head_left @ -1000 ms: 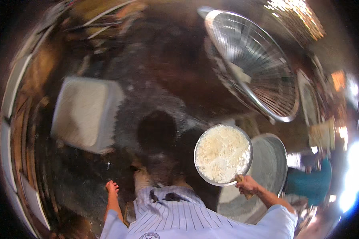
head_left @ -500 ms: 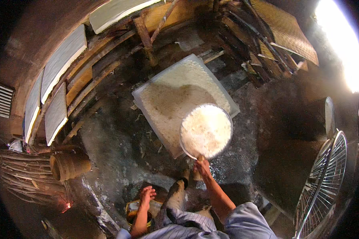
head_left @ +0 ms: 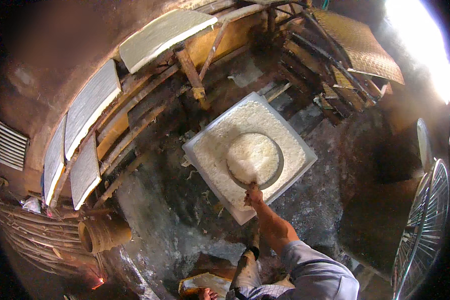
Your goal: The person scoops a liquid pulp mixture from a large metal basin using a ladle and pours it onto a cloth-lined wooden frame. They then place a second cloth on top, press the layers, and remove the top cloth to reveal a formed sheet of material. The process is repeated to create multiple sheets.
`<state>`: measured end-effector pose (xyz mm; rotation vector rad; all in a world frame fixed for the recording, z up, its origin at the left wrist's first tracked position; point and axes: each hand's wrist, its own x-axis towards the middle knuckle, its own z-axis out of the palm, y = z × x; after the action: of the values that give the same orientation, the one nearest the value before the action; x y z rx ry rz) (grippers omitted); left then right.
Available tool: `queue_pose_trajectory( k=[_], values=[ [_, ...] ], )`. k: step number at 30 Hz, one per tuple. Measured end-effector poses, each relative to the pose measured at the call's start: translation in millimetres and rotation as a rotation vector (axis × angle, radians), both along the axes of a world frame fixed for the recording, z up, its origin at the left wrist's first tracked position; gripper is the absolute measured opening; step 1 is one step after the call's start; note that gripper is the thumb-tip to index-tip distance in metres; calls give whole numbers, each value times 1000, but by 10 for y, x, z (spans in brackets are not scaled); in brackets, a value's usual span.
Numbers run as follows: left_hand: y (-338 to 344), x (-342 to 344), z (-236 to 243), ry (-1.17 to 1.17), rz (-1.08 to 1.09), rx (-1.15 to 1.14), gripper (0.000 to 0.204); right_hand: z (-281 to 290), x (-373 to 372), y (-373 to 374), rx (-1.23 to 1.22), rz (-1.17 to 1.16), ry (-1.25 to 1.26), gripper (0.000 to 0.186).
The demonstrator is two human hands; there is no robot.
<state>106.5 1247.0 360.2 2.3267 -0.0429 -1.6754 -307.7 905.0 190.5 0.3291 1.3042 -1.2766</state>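
My right hand (head_left: 254, 195) grips the handle of a big round scoop (head_left: 281, 161), held over a square tray. White, crumbly, moist-looking stuff (head_left: 252, 155) fills much of the scoop, and a pale haze hangs over it near the handle. The pale-rimmed tray (head_left: 292, 172) lies on the floor, spread with the same kind of white stuff (head_left: 212, 147). At the lower edge, only the fingers of my left hand (head_left: 208, 294) show, slightly apart with nothing seen in them. They are beside a yellow-rimmed container (head_left: 200, 278), whose contents I cannot make out.
Thick pale slabs (head_left: 92, 107) rest along a wooden rack at left. Sticks (head_left: 35, 240) are piled below, near a brown bucket (head_left: 105, 234) and a small glow (head_left: 99, 284). A woven mat (head_left: 357, 42) leans on timber at far right; a wire fan guard (head_left: 422, 225) stands at right.
My right hand has carried the scoop forward from the tray's near edge to over its middle. The scoop's stuff looks lower beneath the rim. My left hand has dropped to the lower edge.
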Motion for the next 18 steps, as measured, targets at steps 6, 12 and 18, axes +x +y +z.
queue_pose_trajectory(
  k=[6, 12, 18],
  values=[
    [-165, 47, -121, 23, -18, -142, 24, 1032, -303, 248, 289, 178, 414, 27],
    [-1293, -1071, -153, 165, -402, -386, 18, 2083, -1739, 1463, 371, -207, 914, 55],
    [-641, -2728, 57, 388, -878, -436, 27, 3649, -2088, 5023, -172, -440, 1071, 46]
  ],
)
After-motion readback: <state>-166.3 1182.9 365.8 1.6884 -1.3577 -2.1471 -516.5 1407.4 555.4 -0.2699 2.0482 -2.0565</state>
